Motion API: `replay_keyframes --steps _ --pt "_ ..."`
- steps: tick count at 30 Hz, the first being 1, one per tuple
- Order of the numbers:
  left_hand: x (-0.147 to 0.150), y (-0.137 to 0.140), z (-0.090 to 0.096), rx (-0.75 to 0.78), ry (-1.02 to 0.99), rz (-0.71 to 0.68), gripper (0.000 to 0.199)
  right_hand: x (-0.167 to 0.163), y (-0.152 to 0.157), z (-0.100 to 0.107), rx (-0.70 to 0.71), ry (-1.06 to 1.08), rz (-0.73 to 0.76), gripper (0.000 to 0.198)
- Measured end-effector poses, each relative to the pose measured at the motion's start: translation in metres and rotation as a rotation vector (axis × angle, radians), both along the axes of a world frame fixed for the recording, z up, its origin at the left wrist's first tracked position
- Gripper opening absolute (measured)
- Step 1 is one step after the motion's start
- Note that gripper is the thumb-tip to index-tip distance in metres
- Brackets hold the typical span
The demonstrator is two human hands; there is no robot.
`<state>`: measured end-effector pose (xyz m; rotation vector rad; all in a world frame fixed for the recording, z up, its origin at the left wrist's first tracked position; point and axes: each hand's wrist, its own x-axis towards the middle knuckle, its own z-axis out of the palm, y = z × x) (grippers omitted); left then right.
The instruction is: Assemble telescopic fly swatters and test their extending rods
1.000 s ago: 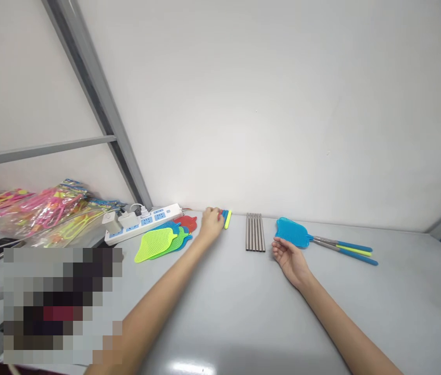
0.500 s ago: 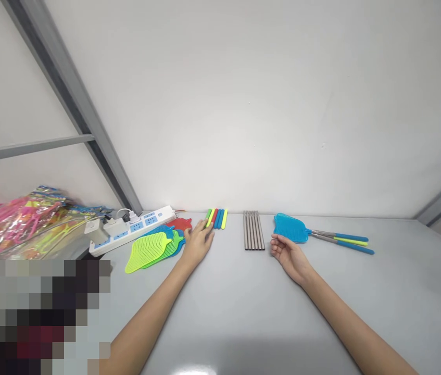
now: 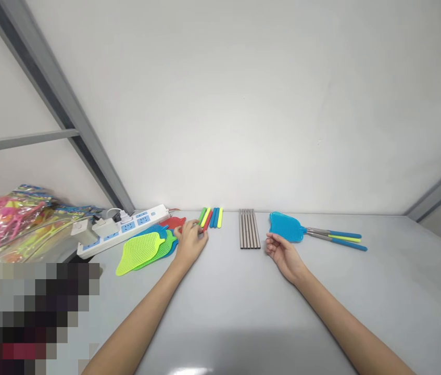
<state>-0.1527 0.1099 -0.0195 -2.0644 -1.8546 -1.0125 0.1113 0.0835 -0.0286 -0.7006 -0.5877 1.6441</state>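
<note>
Several short coloured handles (image 3: 214, 217) lie side by side near the wall. My left hand (image 3: 190, 244) reaches over their left end, palm down with bent fingers. Its thumb and forefinger are at the lower end of a red handle (image 3: 206, 221), which lies tilted out of line with the others. Just left of this hand are perforated fly swatter heads (image 3: 140, 252) in yellow, green, blue and red, partly overlapping. My right hand (image 3: 285, 258) rests on the table, fingers loosely curled and apart, with nothing visible in them. It is beside a blue swatter head (image 3: 286, 227).
A row of metal tubes (image 3: 249, 229) lies between my hands. Metal rods with blue and yellow grips (image 3: 345, 238) extend from the blue swatter heads at right. A white power strip (image 3: 121, 233) with plugs stands at left, near plastic-wrapped items (image 3: 17, 221). A wall borders the table (image 3: 220, 312).
The red handle has slid toward me and tilted out of the row as my left fingers bent at its end. My right hand keeps its place. The view has shifted slightly.
</note>
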Motion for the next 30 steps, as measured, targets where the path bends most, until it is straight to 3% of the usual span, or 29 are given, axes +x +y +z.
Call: replay_keyframes --steps 5,11,15,20,24,30 --pt "0.0 -0.002 0.003 0.066 -0.095 0.05 0.01 0.002 0.001 0.0 0.01 0.004 -0.001 0.013" --pt "-0.003 -0.011 0.02 0.145 -0.21 0.085 0.012 0.002 0.003 -0.003 -0.03 -0.022 0.008 0.013" --pt "-0.001 -0.027 0.034 0.164 -0.254 0.046 0.012 0.003 0.002 -0.001 -0.001 -0.049 0.014 0.014" --pt "0.012 -0.05 0.052 0.201 -0.402 -0.032 0.008 -0.004 -0.014 0.018 0.064 -0.123 0.083 0.018" --pt "0.027 -0.065 0.057 0.22 -0.398 -0.221 0.005 -0.018 -0.035 0.035 0.067 -0.149 0.326 0.026" --pt "0.047 -0.088 0.048 0.171 -0.243 -0.637 0.025 -0.034 -0.054 0.049 0.103 -0.087 0.59 0.036"
